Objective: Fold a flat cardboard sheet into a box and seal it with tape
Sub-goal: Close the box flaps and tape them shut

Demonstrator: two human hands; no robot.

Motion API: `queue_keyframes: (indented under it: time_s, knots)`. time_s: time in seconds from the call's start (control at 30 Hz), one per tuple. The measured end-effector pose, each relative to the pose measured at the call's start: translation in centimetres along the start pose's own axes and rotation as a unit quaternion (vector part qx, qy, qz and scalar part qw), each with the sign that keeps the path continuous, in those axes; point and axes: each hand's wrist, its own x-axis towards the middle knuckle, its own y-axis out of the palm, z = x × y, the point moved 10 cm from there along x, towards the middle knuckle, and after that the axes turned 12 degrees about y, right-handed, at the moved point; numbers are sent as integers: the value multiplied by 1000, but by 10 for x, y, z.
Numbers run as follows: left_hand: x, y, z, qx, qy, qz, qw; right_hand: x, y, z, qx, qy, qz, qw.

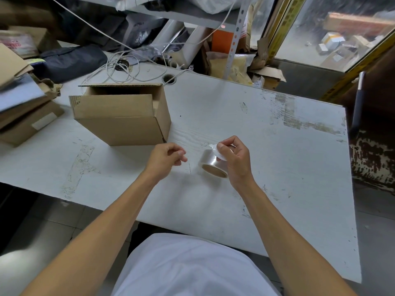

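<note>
Hands: both extended over the table, arms roughly parallel, reaching out from the body toward the middle of the worktop. Left hand empty, fingers loosely curled, thumb and forefinger close together but gripping nothing visible; it hovers just beside the tape, between tape and box. Right hand clamped on the tape roll, fingers wrapped over the top of the roll, thumb tip pressed near a small whitish tab at the roll's upper edge, probably the free end of the tape.

Step in hand (judgement): folding appears done; this is the start of the sealing stage, locating and lifting the tape end.

Scene, largest to smallest:
- Table: white, scuffed, with old tape residue in strips at the left and far right.
- Cardboard box: already erected, standing left of centre, well apart from the right hand, near the left. Flaps are up and open; one long flap leans over the opening toward the viewer. No tape visible on it from this angle; the underside is hidden.
- Flat cardboard stack at the far left edge, untouched.
- Tape roll: clear tape on a brown core, tilted, core opening facing the viewer, lower rim at or just above the tabletop (cannot tell which).

Next move calls for (judgement): peel the end free with the right thumb, pass it to the left hand's pinch, draw out a length, then close the flaps and carry the tape to the box seam. Risk: clear tape end slipping back onto the roll.
</note>
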Motion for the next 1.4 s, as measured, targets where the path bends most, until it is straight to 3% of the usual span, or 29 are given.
queue_keyframes:
  time_s: [0.1, 0.27, 0.33, 0.43, 0.5, 0.57, 0.67, 0.77, 0.83, 0.9, 0.97, 1.13, 1.27, 1.4]
  knots:
    - [3, 5, -12, 106, 35, 15, 994, 0, 0, 0, 9, 2, -1, 1000]
    - [-1, 63, -31, 202, 118, 206, 950, 4, 2, -1, 56, 16, 35, 998]
    - [3, 79, -37, 231, 161, 220, 934, 8, 1, 2, 104, 16, 67, 992]
    - [14, 83, -42, 232, 173, 190, 938, 23, -29, 3, 104, 2, -2, 995]
    - [17, 83, -45, 237, 179, 181, 937, 39, -64, -10, -18, 14, -115, 993]
    - [17, 84, -45, 240, 169, 179, 939, 50, -88, -28, -151, 59, -172, 972]
    - [14, 83, -46, 235, 152, 160, 947, 52, -90, -45, -252, 97, -148, 951]
    - [13, 82, -46, 220, 142, 143, 954, 29, -74, -32, -281, 18, -106, 954]
    - [12, 84, -46, 224, 140, 141, 954, 10, -47, -25, -303, -24, -8, 953]
    - [12, 87, -46, 233, 146, 151, 950, -4, -22, -26, -379, -24, 76, 922]
    - [12, 83, -44, 223, 143, 162, 951, -6, -17, -23, -417, -22, 79, 905]
    - [4, 47, -25, 104, 53, 109, 987, -13, -30, -12, -419, -24, 53, 906]
    - [-1, 39, -33, 25, 33, 89, 995, -28, -19, 12, -386, -71, 65, 918]
    - [-6, 11, -58, -10, 43, 14, 999, -38, 3, 40, -379, -114, 80, 915]
